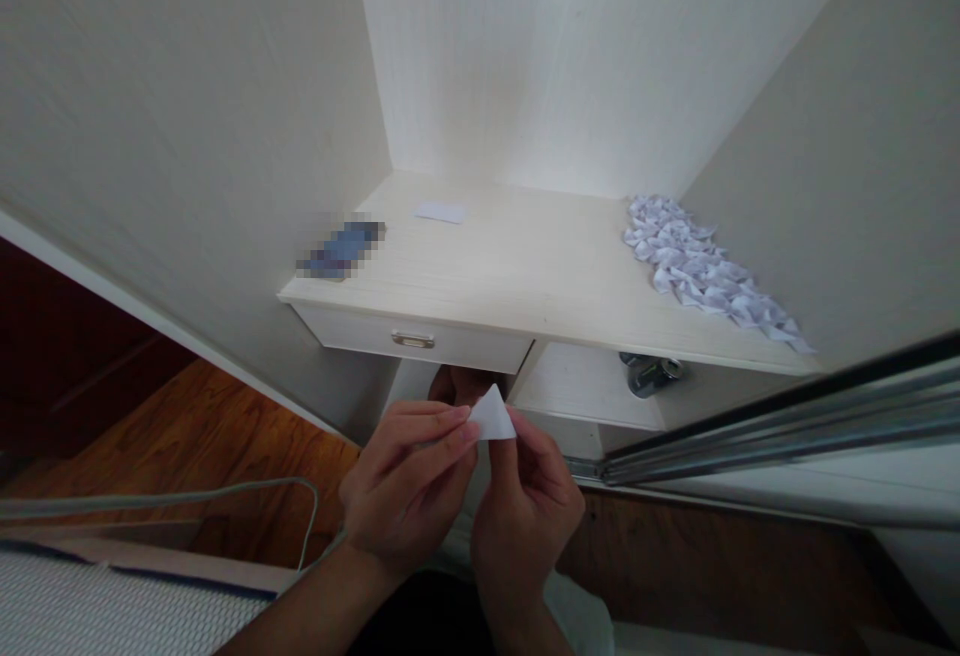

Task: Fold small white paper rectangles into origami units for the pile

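Between my two hands is a small white piece of paper folded to a triangle [493,414], its point upward. My left hand [416,476] pinches its left edge between thumb and fingers. On the other side my right hand [529,501] grips the lower right corner, fingers curled. Both hands are in front of the cabinet's shelf, below its front edge. A flat white paper strip [440,213] lies toward the back of the shelf. Along the right wall rests a heap of many folded white paper pieces [690,261].
A blurred-out bluish flat object [343,249] lies on the left of the white shelf [525,266]. Beneath are a drawer with a metal handle [412,340] and a cubby holding dark cans [652,374]. Sliding-door rails [780,426] run at right; a pale cable [225,488] crosses at left.
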Demonstrator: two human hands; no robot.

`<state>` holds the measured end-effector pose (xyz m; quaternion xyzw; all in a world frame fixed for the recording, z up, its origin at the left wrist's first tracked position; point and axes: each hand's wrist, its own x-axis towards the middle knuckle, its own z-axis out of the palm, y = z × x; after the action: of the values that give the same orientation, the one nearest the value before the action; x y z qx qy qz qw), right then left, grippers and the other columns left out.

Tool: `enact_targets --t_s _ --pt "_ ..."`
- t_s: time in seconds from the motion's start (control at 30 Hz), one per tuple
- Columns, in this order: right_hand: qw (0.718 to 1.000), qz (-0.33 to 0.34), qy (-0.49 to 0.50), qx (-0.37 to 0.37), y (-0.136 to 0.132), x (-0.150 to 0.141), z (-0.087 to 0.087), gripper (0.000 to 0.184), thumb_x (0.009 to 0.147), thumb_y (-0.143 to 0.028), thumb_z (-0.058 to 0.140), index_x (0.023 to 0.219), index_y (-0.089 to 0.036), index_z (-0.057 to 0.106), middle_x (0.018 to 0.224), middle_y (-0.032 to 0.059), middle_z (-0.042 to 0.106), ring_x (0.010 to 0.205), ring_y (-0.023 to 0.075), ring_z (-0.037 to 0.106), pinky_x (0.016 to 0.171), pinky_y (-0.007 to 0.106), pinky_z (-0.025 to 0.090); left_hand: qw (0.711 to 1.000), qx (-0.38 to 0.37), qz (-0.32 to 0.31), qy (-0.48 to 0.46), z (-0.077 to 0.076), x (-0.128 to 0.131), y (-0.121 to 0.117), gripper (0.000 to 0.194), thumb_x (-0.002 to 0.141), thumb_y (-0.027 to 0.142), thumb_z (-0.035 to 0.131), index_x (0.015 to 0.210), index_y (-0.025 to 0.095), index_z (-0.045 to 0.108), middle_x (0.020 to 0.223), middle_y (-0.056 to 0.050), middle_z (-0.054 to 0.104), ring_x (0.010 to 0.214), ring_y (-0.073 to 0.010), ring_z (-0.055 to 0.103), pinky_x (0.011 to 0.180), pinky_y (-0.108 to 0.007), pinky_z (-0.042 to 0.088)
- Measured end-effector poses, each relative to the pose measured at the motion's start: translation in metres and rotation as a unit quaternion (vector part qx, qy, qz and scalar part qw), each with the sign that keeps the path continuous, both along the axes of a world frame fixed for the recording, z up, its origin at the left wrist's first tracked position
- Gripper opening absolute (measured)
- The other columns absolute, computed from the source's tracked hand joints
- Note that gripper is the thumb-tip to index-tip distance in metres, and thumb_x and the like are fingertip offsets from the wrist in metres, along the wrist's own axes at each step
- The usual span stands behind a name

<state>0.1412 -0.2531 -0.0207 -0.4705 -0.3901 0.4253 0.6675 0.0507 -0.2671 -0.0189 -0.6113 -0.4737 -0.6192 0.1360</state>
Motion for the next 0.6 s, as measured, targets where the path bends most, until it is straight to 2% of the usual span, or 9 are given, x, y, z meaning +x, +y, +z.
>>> enact_targets --t_s 0.13,0.27,0.4,0.5,0.6 --pt "1.000 0.009 -0.007 -0.027 0.002 0.003 0.000 0.008 0.080 -0.027 0.081 0.087 -0.024 0.084 0.082 0.0035 0.084 0.073 0.0224 0.080 0.069 0.032 0.065 1.000 -0.004 -0.006 0.022 0.004 0.002 0.002 0.030 0.084 0.002 0.072 0.108 0.021 0.073 0.099 -0.005 0.075 0.094 -0.0186 0.074 0.082 -0.031 0.065" --pt "0.997 0.055 -0.003 -0.053 0.006 0.008 -0.002 0.012 0.083 -0.033 0.080 0.088 -0.023 0.083 0.084 0.0045 0.084 0.077 0.0229 0.079 0.073 0.034 0.064 0.998 -0.038 -0.041 0.024 0.005 0.004 0.000 0.032 0.090 0.003 0.063 0.116 0.019 0.073 0.103 -0.008 0.075 0.101 -0.0198 0.072 0.088 -0.032 0.064" --pt "0.993 0.099 0.015 -0.063 0.011 0.012 -0.002 0.014 0.082 -0.034 0.080 0.087 -0.021 0.082 0.087 0.0052 0.083 0.078 0.0218 0.077 0.074 0.033 0.062 0.989 -0.097 -0.076 -0.083 0.009 0.006 -0.003 0.030 0.091 0.004 0.068 0.112 0.022 0.077 0.104 -0.006 0.073 0.096 -0.0170 0.072 0.084 -0.028 0.062" --pt "0.990 0.132 0.016 -0.053 0.015 0.016 0.000 0.013 0.082 -0.033 0.080 0.087 -0.021 0.082 0.086 0.0046 0.083 0.078 0.0209 0.076 0.074 0.032 0.061 0.948 -0.181 -0.147 -0.218 0.016 0.005 -0.002 0.016 0.088 0.010 0.076 0.095 0.023 0.082 0.099 -0.004 0.071 0.092 -0.0144 0.070 0.082 -0.023 0.060" --pt "0.983 0.179 -0.003 -0.041 0.019 0.021 0.002 0.011 0.083 -0.031 0.079 0.088 -0.022 0.083 0.084 0.0043 0.083 0.078 0.0214 0.076 0.075 0.033 0.060 0.875 -0.236 -0.225 -0.357 0.020 -0.002 0.002 0.015 0.081 0.013 0.084 0.091 0.024 0.081 0.096 -0.002 0.071 0.091 -0.0136 0.070 0.082 -0.022 0.059"
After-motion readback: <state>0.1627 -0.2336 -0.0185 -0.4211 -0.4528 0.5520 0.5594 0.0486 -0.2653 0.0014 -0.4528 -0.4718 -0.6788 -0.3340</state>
